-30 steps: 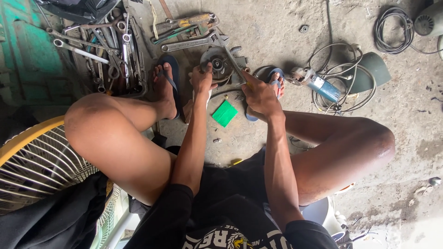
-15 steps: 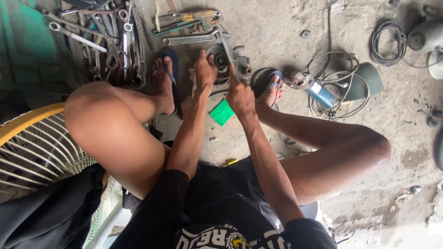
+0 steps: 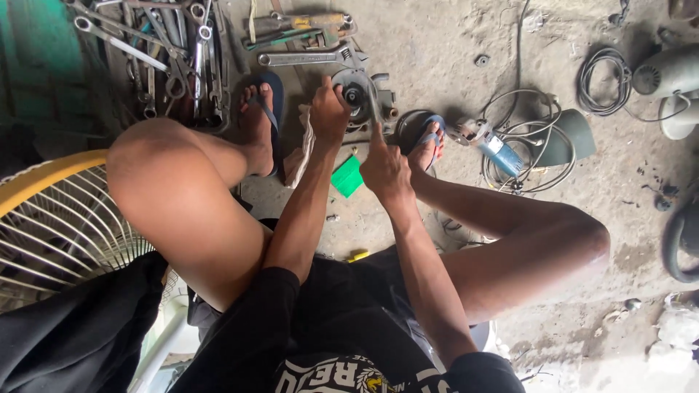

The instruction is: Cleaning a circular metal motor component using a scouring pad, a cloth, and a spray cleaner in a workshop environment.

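While left hand point(image 3: 329, 110) grips the round metal part point(image 3: 357, 93) on the floor | right hand point(image 3: 386, 166) holds a thin tool point(image 3: 374, 109) | wrenches point(image 3: 167, 51), green card point(image 3: 347, 176), grinder point(image 3: 489, 144) nearby

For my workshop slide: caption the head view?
Seated person's left hand steadies a round metal part; right hand works a tool on it.

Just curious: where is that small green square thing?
In the head view, the green square lies on the concrete floor between the feet, just below the left hand and right hand.
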